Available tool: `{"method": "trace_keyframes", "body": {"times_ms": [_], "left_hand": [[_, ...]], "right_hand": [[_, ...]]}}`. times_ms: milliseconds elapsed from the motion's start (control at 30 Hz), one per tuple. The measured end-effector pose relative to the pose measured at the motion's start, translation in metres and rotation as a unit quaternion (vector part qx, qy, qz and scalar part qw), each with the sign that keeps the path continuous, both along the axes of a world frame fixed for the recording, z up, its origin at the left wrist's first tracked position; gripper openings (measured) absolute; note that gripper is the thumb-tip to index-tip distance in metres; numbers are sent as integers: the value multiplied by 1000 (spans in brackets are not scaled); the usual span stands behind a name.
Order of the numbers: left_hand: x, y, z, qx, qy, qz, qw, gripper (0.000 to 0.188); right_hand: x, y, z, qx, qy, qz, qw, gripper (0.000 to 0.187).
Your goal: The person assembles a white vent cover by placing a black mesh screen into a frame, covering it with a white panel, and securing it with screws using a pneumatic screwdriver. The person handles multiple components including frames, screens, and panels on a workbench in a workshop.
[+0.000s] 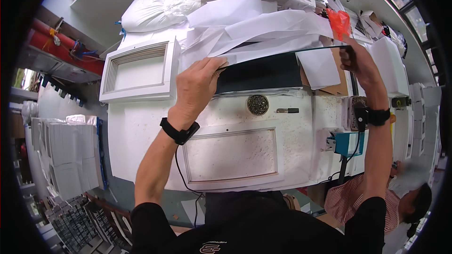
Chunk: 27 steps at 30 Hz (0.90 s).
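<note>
Both hands hold a long, thin, dark glass sheet (263,71) by its ends, above the far part of the white table. My left hand (198,81) is closed on the left end, thumb and fingers pinching the edge. At the right end my right hand (361,64) curls its fingers round the corner. White paper (319,68) and brown cardboard show beside the dark area; whether they lie under the glass or are seen through it, I cannot tell. Nearer to me, a white rectangular frame (230,128) lies flat on the table.
A round tub (258,105) of small pieces and a short dark-handled tool (287,110) lie midway. A deep white frame (137,70) stands left; white sheets (278,24) and a bulging white bag (162,4) lie behind. A teal device (348,144) is at right, near another person (346,197).
</note>
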State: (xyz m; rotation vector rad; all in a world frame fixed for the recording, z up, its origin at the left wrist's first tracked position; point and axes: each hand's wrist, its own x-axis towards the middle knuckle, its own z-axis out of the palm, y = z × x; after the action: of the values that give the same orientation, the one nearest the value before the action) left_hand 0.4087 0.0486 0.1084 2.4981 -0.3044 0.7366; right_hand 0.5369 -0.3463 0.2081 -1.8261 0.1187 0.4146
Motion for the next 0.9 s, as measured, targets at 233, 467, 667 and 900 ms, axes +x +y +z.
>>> {"method": "trace_keyframes", "body": {"times_ms": [233, 467, 667, 900], "left_hand": [[-72, 41, 95, -138, 375, -97, 911, 26], [-128, 63, 0, -140, 491, -112, 852, 30], [-220, 104, -108, -7, 244, 237, 940, 30], [-261, 139, -179, 41, 267, 283, 920, 41]], "right_hand": [[-122, -39, -58, -42, -194, 121, 972, 69], [-240, 4, -202, 166, 52, -38, 984, 35], [-271, 29, -247, 183, 124, -94, 971, 32], [-270, 47, -276, 162, 116, -76, 977, 31]]}}
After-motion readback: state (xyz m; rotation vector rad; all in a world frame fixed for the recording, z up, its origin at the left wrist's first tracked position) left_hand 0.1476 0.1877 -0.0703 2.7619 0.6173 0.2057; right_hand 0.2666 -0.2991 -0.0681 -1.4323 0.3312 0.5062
